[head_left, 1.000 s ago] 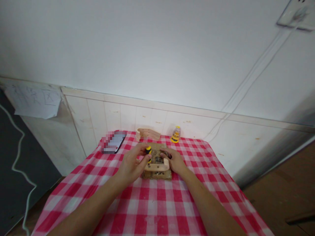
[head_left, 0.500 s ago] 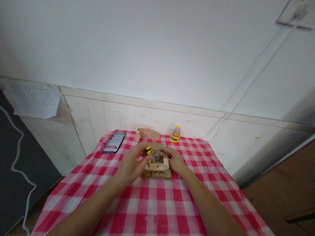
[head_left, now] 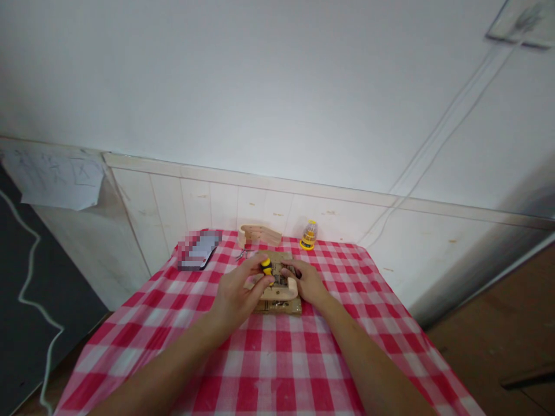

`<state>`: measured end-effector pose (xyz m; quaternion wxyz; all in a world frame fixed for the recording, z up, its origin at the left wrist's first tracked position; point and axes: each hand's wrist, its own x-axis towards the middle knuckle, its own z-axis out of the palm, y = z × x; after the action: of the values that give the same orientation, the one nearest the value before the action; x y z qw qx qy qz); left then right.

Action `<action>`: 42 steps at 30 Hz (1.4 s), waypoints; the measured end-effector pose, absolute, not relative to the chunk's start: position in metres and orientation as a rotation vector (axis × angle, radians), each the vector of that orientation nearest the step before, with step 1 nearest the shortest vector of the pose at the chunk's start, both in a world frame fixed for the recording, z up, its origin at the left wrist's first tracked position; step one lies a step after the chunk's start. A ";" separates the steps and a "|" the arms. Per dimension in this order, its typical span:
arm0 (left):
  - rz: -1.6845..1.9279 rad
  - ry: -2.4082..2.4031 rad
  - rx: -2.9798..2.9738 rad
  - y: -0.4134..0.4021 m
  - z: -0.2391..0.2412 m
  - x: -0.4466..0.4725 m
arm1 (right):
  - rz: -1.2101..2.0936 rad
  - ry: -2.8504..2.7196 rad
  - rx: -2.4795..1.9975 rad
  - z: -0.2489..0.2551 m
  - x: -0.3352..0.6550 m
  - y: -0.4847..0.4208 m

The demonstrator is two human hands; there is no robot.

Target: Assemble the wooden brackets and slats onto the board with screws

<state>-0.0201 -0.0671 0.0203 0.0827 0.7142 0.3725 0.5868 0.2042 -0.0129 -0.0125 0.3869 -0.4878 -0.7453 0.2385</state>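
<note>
A small yellow-and-black screwdriver (head_left: 266,266) is pinched upright, slightly tilted, between the thumb and fingers of my left hand (head_left: 240,290). Its lower end is over a pale curved wooden piece (head_left: 281,293), and the tip is hard to make out. That piece has a hooked right end and lies on a brown printed cardboard packet (head_left: 284,308). My right hand (head_left: 307,283) is closed around the hooked end from the right, its fingertips partly hidden behind the wood.
A second curved wooden piece (head_left: 260,236) with holes stands at the table's back edge. Small metal parts (head_left: 241,254) lie before it. A phone (head_left: 202,252) is at back left, a yellow-based bit container (head_left: 309,236) at back right. The checkered tablecloth (head_left: 269,370) meets the panelled wall (head_left: 223,205).
My left hand has shifted slightly right with the screwdriver, whose top now leans left. The small metal parts behind it have come into view. My right hand stays about where it was.
</note>
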 end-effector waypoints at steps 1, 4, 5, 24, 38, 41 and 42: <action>1.755 1.124 2.196 -0.067 0.019 -0.020 | 0.605 -1.900 -1.241 -0.012 0.204 -0.013; 1.815 1.141 2.298 -0.067 0.016 -0.018 | 0.601 -1.904 -1.234 -0.012 0.205 -0.014; 1.835 1.131 2.305 -0.067 0.016 -0.018 | 0.600 -1.904 -1.230 -0.013 0.205 -0.014; 1.595 1.213 2.181 -0.065 0.014 -0.014 | 0.535 -1.928 -1.242 -0.016 0.205 -0.014; 1.514 1.179 2.458 -0.066 0.024 -0.016 | 0.309 -1.843 -1.119 0.042 0.197 -0.037; 1.496 1.089 2.560 -0.065 0.030 -0.018 | 0.503 -1.825 -0.903 0.048 0.184 -0.049; 1.476 1.086 2.585 -0.065 0.031 -0.019 | 0.543 -1.833 -0.875 0.047 0.179 -0.052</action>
<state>-0.0187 -0.0653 0.0313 -0.0134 0.8158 0.3427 0.4657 0.1793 -0.0519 0.0467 0.4964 -0.3611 -0.7569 0.2244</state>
